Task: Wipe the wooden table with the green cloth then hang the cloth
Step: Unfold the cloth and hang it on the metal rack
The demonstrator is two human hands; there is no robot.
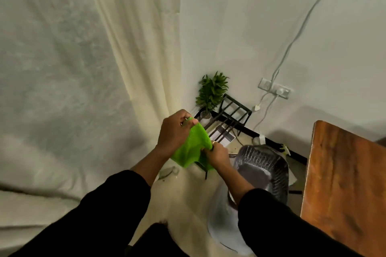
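Observation:
The bright green cloth [191, 148] is stretched between both my hands at the middle of the view, above the floor. My left hand [174, 130] pinches its upper corner. My right hand [217, 153] grips the cloth's right edge lower down, close to a black metal rack [231, 113]. The cloth's lower part hangs loose and covers part of the rack's front. The wooden table [344, 183] stands at the right edge, apart from both hands.
A small potted plant [212, 92] stands on the rack in the corner. A dark mesh bin [263, 169] sits on the floor below my right hand. A cream curtain [129, 48] hangs left. Cables run to a wall socket [275, 88].

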